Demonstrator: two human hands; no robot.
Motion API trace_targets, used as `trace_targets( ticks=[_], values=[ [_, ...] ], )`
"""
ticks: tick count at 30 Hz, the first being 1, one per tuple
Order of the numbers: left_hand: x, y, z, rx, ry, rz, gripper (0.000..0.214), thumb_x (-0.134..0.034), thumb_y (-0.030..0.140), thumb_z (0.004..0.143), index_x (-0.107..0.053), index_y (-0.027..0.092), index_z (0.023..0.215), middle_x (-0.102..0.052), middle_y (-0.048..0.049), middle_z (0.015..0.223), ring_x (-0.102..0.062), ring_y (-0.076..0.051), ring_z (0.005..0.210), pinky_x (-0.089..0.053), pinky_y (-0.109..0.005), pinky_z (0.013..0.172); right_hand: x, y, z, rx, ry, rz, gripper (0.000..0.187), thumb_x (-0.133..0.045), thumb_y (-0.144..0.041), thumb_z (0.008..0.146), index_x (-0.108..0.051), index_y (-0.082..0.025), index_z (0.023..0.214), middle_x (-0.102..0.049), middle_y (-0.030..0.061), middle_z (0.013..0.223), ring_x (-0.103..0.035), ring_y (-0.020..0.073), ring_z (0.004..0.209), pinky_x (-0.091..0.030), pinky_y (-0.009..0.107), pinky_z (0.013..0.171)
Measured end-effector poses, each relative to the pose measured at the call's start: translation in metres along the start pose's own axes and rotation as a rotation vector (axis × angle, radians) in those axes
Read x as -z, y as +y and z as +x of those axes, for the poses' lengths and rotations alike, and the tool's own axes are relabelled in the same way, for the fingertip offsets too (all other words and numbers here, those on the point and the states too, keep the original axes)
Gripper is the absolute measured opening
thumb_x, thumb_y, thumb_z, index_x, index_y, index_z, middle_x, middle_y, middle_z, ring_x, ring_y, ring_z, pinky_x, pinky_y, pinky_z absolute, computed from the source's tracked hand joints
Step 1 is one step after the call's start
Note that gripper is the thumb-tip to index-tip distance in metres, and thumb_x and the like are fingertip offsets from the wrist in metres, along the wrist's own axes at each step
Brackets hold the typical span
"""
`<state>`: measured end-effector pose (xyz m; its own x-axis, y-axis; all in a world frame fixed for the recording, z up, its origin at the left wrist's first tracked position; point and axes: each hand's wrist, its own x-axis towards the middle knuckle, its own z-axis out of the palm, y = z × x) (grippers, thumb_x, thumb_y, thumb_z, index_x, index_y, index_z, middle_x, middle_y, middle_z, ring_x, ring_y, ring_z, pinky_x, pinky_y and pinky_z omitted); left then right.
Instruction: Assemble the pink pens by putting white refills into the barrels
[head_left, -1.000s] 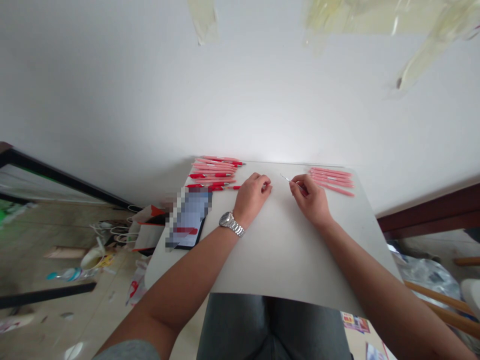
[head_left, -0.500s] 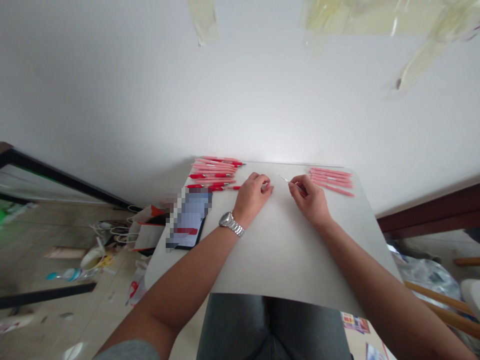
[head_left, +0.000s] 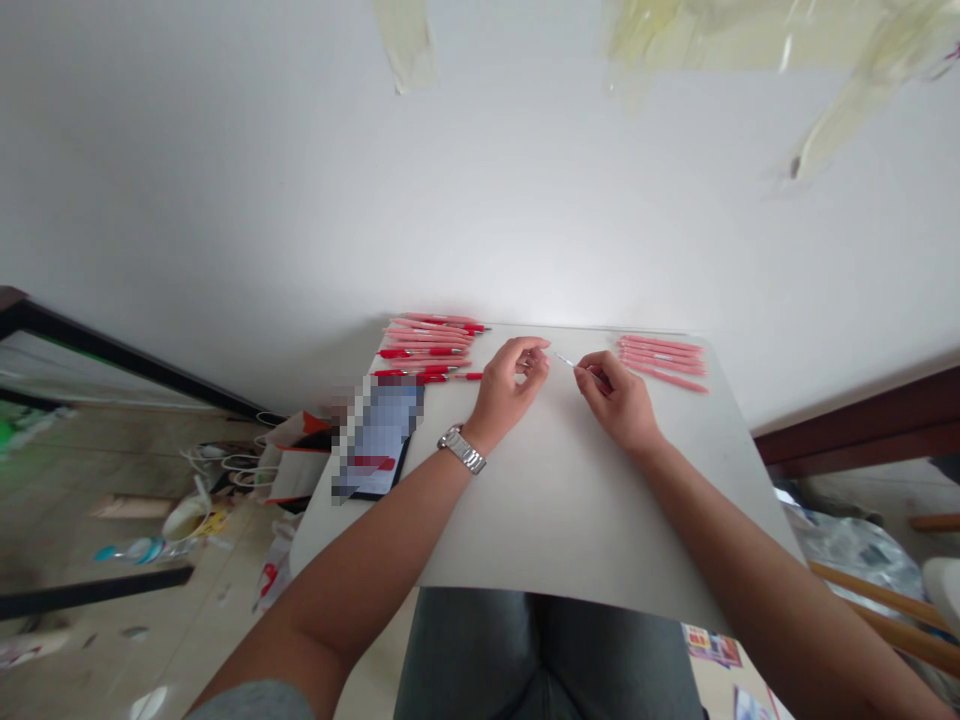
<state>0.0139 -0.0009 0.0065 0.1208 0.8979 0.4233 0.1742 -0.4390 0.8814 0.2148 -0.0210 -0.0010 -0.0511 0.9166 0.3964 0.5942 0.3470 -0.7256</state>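
My right hand (head_left: 617, 398) is closed, with thumb and fingers pinching a thin pen refill (head_left: 565, 361). Its pale, narrow end points left toward my left hand (head_left: 511, 388); the rest is hidden in my fingers. The left hand is curved, index finger reaching forward and thumb apart from it, just short of the refill's end. I see nothing clearly held there, though part of the palm is hidden. Left of that hand lie several pink pen pieces (head_left: 431, 337) and red pens (head_left: 424, 352). Several pink pens (head_left: 664, 353) lie in a row beyond my right hand.
A dark phone (head_left: 386, 440), partly pixelated, rests at the left of the white table (head_left: 555, 500). The white wall (head_left: 525, 200) meets the table's back edge. Bags (head_left: 296, 455) and a plastic bottle (head_left: 142, 549) are on the floor at left; wooden bars (head_left: 885, 600) stand at right.
My left index finger has stretched forward and parted from the thumb; a small pink spot at those fingertips no longer shows. The right hand, still pinching the refill, has shifted slightly left.
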Motion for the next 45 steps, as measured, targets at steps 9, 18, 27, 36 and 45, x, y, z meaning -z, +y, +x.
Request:
trace_targets(
  ticks=[9,18,27,36,45],
  values=[
    [-0.003,-0.003,0.000,0.065,-0.067,-0.223,0.026,-0.072,0.041,0.096,-0.069,0.021,0.111,-0.073,-0.0080,0.109,-0.070,-0.017,0.098,-0.058,-0.027,0.084,0.000,-0.002,0.000,0.037,-0.038,0.014,0.020,-0.059,-0.042,0.100,-0.064,-0.023,0.100,-0.066,-0.0001,0.077,-0.054,0.0141,0.064,-0.041,0.027,0.063],
    [-0.003,-0.002,0.001,0.060,-0.077,-0.239,0.024,-0.071,0.042,0.097,-0.070,0.019,0.104,-0.074,-0.0084,0.105,-0.071,-0.017,0.096,-0.058,-0.027,0.085,0.000,-0.001,-0.001,0.051,-0.054,0.011,0.019,-0.059,-0.041,0.101,-0.064,-0.023,0.102,-0.066,0.0004,0.079,-0.055,0.0142,0.065,-0.042,0.027,0.063],
    [-0.001,-0.004,0.004,0.013,0.151,-0.199,0.024,-0.072,0.041,0.096,-0.061,0.022,0.106,-0.070,-0.0044,0.098,-0.071,-0.016,0.091,-0.058,-0.029,0.084,0.000,0.001,0.000,0.030,-0.038,-0.008,0.020,-0.059,-0.043,0.100,-0.065,-0.023,0.101,-0.068,0.0007,0.079,-0.055,0.0145,0.064,-0.042,0.027,0.063],
    [0.015,-0.006,0.008,-0.071,0.184,0.341,0.003,-0.064,0.025,0.099,-0.065,0.024,0.096,-0.074,-0.0005,0.096,-0.067,-0.016,0.089,-0.052,-0.031,0.083,0.000,0.004,0.000,0.016,-0.027,0.003,0.020,-0.059,-0.043,0.100,-0.065,-0.024,0.101,-0.067,0.0001,0.080,-0.055,0.0143,0.065,-0.042,0.027,0.064],
    [0.019,-0.005,0.006,-0.058,0.048,0.713,0.007,-0.065,0.025,0.098,-0.069,0.026,0.093,-0.076,-0.0007,0.094,-0.066,-0.021,0.089,-0.046,-0.038,0.092,0.000,0.002,0.000,0.006,-0.024,-0.007,0.021,-0.058,-0.044,0.100,-0.065,-0.024,0.101,-0.068,0.0005,0.080,-0.056,0.0145,0.066,-0.042,0.027,0.065]
  ],
)
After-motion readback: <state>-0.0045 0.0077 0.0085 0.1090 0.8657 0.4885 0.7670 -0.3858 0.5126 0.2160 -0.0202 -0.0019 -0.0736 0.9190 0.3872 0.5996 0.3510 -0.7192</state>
